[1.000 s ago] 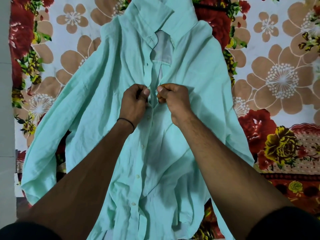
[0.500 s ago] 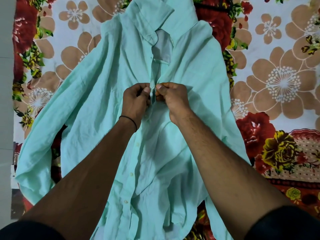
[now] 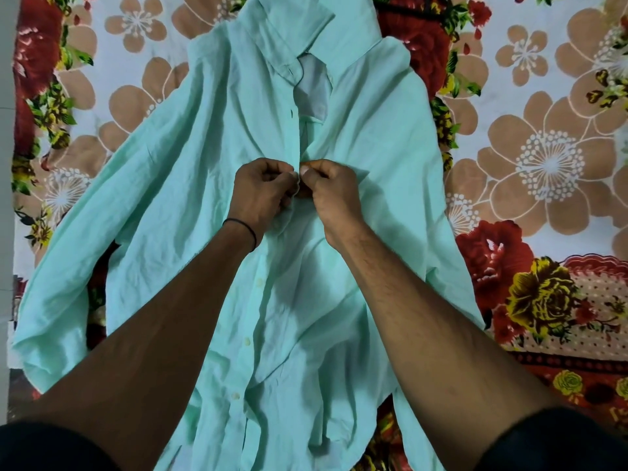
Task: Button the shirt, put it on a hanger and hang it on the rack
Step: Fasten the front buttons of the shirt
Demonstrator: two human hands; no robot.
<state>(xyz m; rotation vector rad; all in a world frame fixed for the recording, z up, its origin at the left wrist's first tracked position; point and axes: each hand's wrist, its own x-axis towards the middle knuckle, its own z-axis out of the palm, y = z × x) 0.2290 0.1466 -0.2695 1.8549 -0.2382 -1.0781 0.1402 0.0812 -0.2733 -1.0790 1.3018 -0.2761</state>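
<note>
As before, both grips (image 3: 261, 193) (image 3: 334, 195) on shirt (image 3: 190, 171)

No text, label, brand, number or sign can be read anywhere in the head view. Only printed flowers are carried by the red, white and tan floral bedsheet (image 3: 543, 158), and no legible lettering is shown.

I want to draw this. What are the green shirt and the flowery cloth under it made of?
The mint-green shirt looks like thin woven cotton or linen: matte, with many fine wrinkles. The floral cloth seems a soft printed fabric, perhaps fleece; its weave is too blurred to tell.
</note>
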